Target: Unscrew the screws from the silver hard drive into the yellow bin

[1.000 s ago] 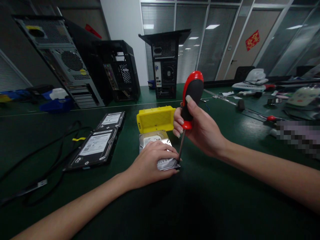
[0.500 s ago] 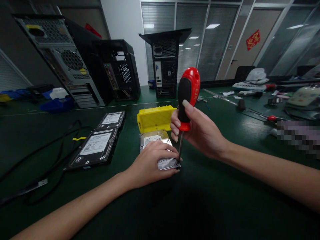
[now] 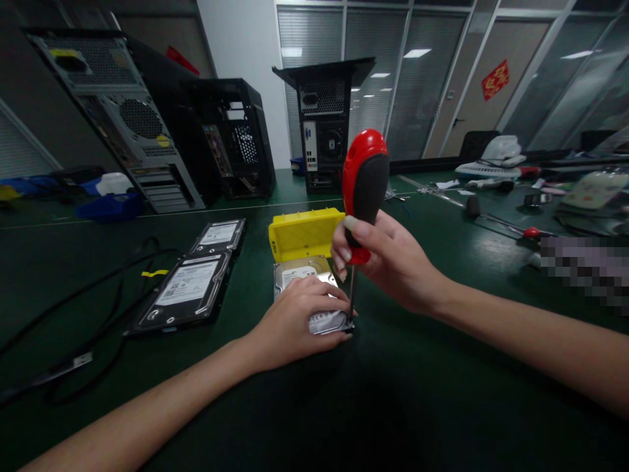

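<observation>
A silver hard drive (image 3: 321, 267) lies on the green table, its near part mostly covered by my left hand (image 3: 301, 314). The fingers of that hand grip the drive across its top and near edge. My right hand (image 3: 388, 255) is closed around the lower handle of a red and black screwdriver (image 3: 369, 187), held nearly upright. Its shaft runs down to the drive's near right corner, where the tip meets the drive; the exact contact point is too small to make out. Just behind the drive stands a yellow plastic bin (image 3: 307, 236).
To the left lie two more hard drives, a larger one (image 3: 189, 288) and one behind it (image 3: 221, 235), beside black cables (image 3: 115, 308). Computer cases (image 3: 324, 124) line the back. Tools (image 3: 531, 233) and a white device (image 3: 491, 167) sit at the right.
The screwdriver handle has turned about its length, its black grip now facing right, and sits slightly lower. My left hand and the drive stay put.
</observation>
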### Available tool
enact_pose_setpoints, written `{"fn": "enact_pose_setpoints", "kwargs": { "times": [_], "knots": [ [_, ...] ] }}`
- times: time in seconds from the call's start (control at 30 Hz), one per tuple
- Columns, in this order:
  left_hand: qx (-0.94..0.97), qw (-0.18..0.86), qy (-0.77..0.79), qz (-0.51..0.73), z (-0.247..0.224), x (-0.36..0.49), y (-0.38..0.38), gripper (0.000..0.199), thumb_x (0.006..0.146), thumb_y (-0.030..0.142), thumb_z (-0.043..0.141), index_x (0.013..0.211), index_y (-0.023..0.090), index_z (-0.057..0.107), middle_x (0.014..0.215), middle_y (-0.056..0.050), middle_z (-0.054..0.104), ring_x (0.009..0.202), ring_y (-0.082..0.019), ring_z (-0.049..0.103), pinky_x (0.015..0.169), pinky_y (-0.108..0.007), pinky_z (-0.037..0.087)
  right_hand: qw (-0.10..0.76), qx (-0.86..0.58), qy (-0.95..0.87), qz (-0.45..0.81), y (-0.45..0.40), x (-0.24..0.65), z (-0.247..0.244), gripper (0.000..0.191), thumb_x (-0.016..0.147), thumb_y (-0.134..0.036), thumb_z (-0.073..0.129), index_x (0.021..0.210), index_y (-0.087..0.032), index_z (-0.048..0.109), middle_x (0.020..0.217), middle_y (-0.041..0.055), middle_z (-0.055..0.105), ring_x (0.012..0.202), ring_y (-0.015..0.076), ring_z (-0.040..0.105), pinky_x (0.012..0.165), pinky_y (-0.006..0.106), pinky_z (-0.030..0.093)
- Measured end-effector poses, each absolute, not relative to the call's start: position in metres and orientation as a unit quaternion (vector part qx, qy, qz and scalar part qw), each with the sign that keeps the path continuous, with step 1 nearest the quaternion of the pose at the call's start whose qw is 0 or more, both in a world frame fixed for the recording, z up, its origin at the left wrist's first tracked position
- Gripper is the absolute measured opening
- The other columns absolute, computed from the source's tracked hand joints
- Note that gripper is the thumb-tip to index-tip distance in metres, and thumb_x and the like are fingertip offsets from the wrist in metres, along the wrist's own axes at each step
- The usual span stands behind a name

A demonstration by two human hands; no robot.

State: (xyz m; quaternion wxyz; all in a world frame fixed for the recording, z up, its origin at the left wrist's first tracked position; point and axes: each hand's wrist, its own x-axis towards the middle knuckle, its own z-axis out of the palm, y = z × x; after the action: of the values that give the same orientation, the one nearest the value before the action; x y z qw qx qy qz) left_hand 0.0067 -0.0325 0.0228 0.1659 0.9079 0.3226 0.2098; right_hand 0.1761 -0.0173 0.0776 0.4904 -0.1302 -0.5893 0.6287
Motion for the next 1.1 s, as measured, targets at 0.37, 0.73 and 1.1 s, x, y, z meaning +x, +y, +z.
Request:
{"fn": "enact_pose_setpoints", "kwargs": {
  "times": [0.37,0.73,1.1],
  "knots": [
    [0.906,0.167,0.326,0.211,0.0226,0.0073,-0.0318,0.024,0.080,0.029,0.070,0.103,0.025,0.069,0.109,-0.001,0.067,0.102,-0.022,0.057,0.095,-0.039,0.035,0.477,-0.119,-0.583,0.647,-0.0181,0.1774,0.0773,0.020,0.085,-0.032,0.060,0.099,-0.018,0.056,0.079,-0.0010,0.057,0.072,0.0096,0.055,0.067,0.022,0.048],
    [0.909,0.165,0.319,0.213,0.0227,0.0065,-0.0328,0.025,0.080,0.028,0.070,0.105,0.025,0.068,0.109,0.000,0.066,0.101,-0.021,0.056,0.090,-0.036,0.037,0.502,-0.142,-0.560,0.643,-0.0136,0.1762,0.0756,0.019,0.084,-0.031,0.063,0.087,-0.018,0.050,0.072,-0.0028,0.052,0.064,0.0085,0.050,0.058,0.022,0.046],
    [0.907,0.167,0.326,0.208,0.0246,0.0077,-0.0326,0.024,0.080,0.029,0.070,0.104,0.026,0.068,0.109,-0.001,0.067,0.101,-0.022,0.056,0.090,-0.038,0.036,0.484,-0.132,-0.580,0.641,-0.0186,0.1752,0.0772,0.020,0.086,-0.037,0.058,0.089,-0.020,0.049,0.067,-0.0039,0.050,0.062,0.0089,0.049,0.062,0.023,0.045]
  ]
}}
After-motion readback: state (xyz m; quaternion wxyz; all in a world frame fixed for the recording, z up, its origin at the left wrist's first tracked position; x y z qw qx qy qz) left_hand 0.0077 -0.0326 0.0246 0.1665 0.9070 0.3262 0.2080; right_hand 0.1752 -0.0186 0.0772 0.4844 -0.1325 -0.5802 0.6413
